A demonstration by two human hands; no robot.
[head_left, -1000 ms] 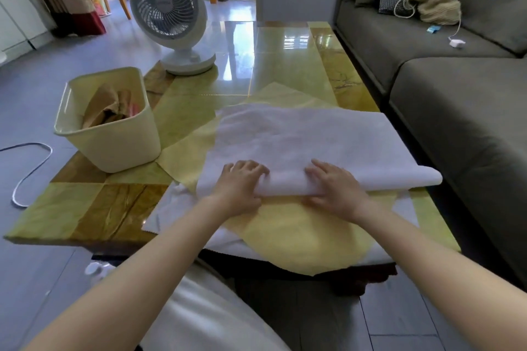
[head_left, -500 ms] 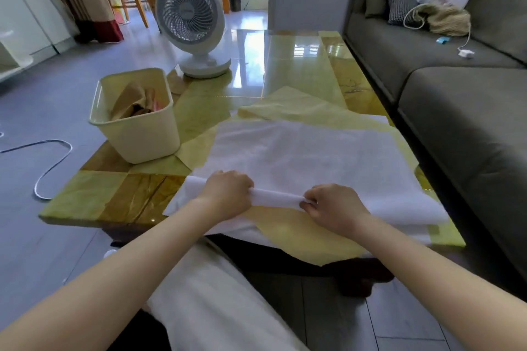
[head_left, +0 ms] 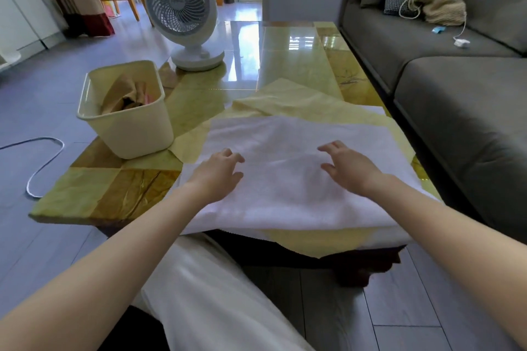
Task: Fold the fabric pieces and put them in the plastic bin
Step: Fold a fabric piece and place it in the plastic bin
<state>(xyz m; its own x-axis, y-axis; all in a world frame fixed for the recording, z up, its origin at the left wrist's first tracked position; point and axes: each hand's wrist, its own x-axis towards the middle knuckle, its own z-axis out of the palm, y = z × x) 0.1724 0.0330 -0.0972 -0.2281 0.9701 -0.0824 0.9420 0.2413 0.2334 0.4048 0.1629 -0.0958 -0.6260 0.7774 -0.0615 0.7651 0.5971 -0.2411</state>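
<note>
A white fabric piece (head_left: pixel 285 168) lies folded in half on the near end of the glossy table (head_left: pixel 285 51), its fold at the near edge. Under it a yellow fabric piece (head_left: pixel 288 100) spreads out, showing at the far side and hanging off the near edge. My left hand (head_left: pixel 216 175) and my right hand (head_left: pixel 346 167) hover over or lightly touch the white fabric, fingers spread and loose, holding nothing. The cream plastic bin (head_left: pixel 134 128) stands on the table's left side with brown fabric (head_left: pixel 125 95) inside.
A white desk fan (head_left: pixel 182 14) stands on the table beyond the bin. A grey sofa (head_left: pixel 456 88) runs along the table's right side, with bags and cushions on it. A white cable (head_left: pixel 42 162) lies on the floor at the left.
Both hands pulled the white fabric's edge toward me, folding it over, then let go. They now sit open above the folded piece. The camera moved closer and tilted.
</note>
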